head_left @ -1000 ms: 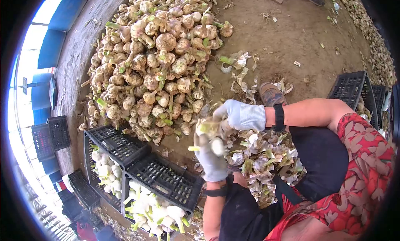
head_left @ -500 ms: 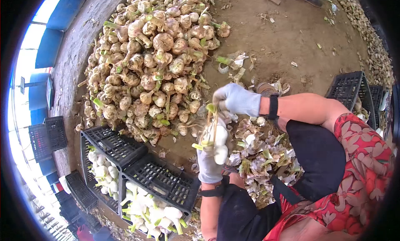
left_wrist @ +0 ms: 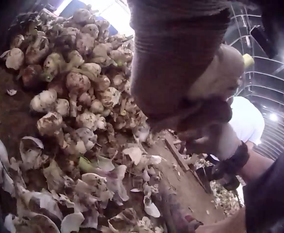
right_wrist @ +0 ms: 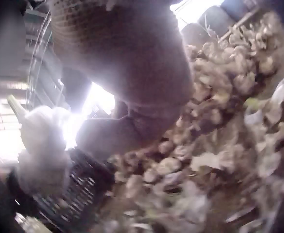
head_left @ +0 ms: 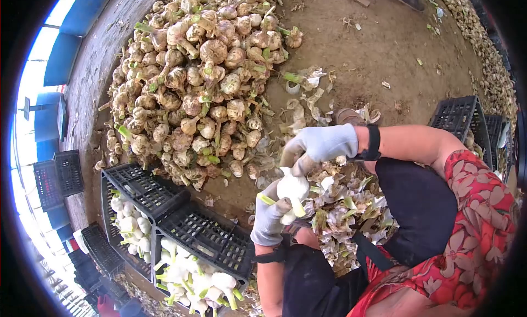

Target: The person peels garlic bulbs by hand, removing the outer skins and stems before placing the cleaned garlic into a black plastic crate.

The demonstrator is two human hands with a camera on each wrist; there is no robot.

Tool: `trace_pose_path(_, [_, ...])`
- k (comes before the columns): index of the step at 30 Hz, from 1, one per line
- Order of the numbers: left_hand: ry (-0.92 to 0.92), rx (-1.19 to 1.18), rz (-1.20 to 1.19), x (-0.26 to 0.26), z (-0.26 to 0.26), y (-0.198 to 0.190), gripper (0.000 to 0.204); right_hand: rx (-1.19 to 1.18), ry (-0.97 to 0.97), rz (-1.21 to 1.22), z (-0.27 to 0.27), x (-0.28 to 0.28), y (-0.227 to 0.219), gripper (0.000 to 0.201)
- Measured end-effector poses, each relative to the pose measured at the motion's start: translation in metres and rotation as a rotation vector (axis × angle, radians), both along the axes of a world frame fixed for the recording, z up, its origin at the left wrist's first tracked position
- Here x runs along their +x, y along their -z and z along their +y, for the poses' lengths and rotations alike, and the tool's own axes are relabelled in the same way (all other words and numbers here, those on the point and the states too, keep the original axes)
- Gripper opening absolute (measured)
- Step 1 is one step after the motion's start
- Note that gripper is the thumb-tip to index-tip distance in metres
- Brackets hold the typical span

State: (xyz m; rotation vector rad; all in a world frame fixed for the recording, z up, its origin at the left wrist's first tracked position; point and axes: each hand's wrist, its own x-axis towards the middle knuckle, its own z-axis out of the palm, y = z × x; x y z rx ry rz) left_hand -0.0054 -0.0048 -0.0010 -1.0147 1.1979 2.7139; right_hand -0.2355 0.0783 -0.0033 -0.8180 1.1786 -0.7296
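In the head view, the gloved left hand [head_left: 269, 221] grips peeled white garlic [head_left: 293, 190] with pale green stems, its fingers curled round the lower part. The gloved right hand [head_left: 324, 144] bends over the top of the same garlic, thumb and fingertips pinching it. From the right wrist, the right hand [right_wrist: 127, 58] looks large and dark beside the white bulb [right_wrist: 42, 131], which stands above the left hand [right_wrist: 42, 172]. The left wrist view shows the back of the left hand [left_wrist: 180, 58], with the right hand [left_wrist: 219, 138] behind it; the garlic is mostly hidden there.
A heap of unpeeled garlic [head_left: 192, 92] lies on the ground. Black crates [head_left: 200, 235] at lower left hold white bulbs [head_left: 192, 278]. Peeled skins [head_left: 340, 213] gather by the legs. Another crate [head_left: 455, 117] stands at right.
The right hand has gone up, away from the garlic with a strip of skin, then come back down onto the bulb. The white garlic is turned and now more plainly visible.
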Motion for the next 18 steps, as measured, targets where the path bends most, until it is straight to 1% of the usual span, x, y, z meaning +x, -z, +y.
trace_pose_path(1, [0.003, -0.015, -0.012, 0.0, -0.002, 0.0, 0.077, 0.069, 0.063, -0.078, -0.001, 0.003, -0.009, 0.025])
trace_pose_path(2, [0.005, -0.031, -0.022, -0.001, -0.003, -0.001, 0.077, 0.061, 0.134, -0.106, -0.001, 0.007, -0.008, 0.023])
trace_pose_path(3, [-0.042, -0.078, -0.049, -0.001, -0.002, 0.0, 0.079, 0.053, 0.203, -0.133, -0.001, 0.011, -0.006, 0.022])
trace_pose_path(4, [-0.209, 0.067, 0.05, 0.004, 0.001, 0.009, 0.073, 0.044, 0.273, -0.159, -0.002, 0.015, -0.004, 0.02])
trace_pose_path(5, [-0.365, 0.221, 0.094, 0.001, 0.002, 0.008, 0.069, -0.01, 0.348, -0.149, -0.003, 0.02, -0.004, 0.017])
trace_pose_path(6, [-0.52, 0.375, 0.138, -0.002, 0.004, 0.008, 0.065, -0.045, 0.402, -0.09, -0.003, 0.024, -0.004, 0.017])
trace_pose_path(7, [-0.562, 0.454, 0.276, 0.001, 0.005, 0.018, 0.061, -0.08, 0.458, -0.034, -0.003, 0.029, -0.006, 0.017])
trace_pose_path(8, [-0.583, 0.521, 0.262, 0.003, 0.01, 0.02, 0.067, -0.114, 0.515, 0.023, -0.002, 0.033, -0.006, 0.017])
trace_pose_path(10, [-0.439, 0.347, 0.26, 0.004, 0.018, 0.018, 0.07, -0.44, 0.464, 0.35, 0.0, 0.042, -0.003, 0.016])
trace_pose_path(11, [-0.386, 0.372, 0.381, -0.005, 0.019, 0.018, 0.056, -0.601, 0.431, 0.513, 0.0, 0.047, -0.003, 0.017])
trace_pose_path(12, [-0.408, 0.362, 0.327, -0.003, 0.019, 0.024, 0.059, -0.762, 0.393, 0.674, 0.0, 0.051, -0.003, 0.019])
trace_pose_path(13, [-0.429, 0.352, 0.272, -0.001, 0.02, 0.031, 0.064, -0.854, 0.273, 0.798, 0.001, 0.055, -0.005, 0.024])
trace_pose_path(14, [-0.539, 0.332, 0.1, -0.003, 0.023, 0.027, 0.067, -0.918, 0.151, 0.75, 0.003, 0.057, -0.003, 0.025])
trace_pose_path(15, [-0.519, 0.452, 0.196, -0.007, 0.018, 0.03, 0.058, -0.907, 0.096, 0.738, 0.003, 0.061, -0.001, 0.022])
trace_pose_path(16, [-0.556, 0.457, 0.16, -0.009, 0.016, 0.03, 0.056, -0.895, 0.041, 0.728, 0.004, 0.064, 0.0, 0.019])
trace_pose_path(18, [-0.628, 0.468, 0.088, -0.011, 0.014, 0.027, 0.054, -0.642, 0.203, 0.402, 0.001, 0.053, -0.005, 0.016])
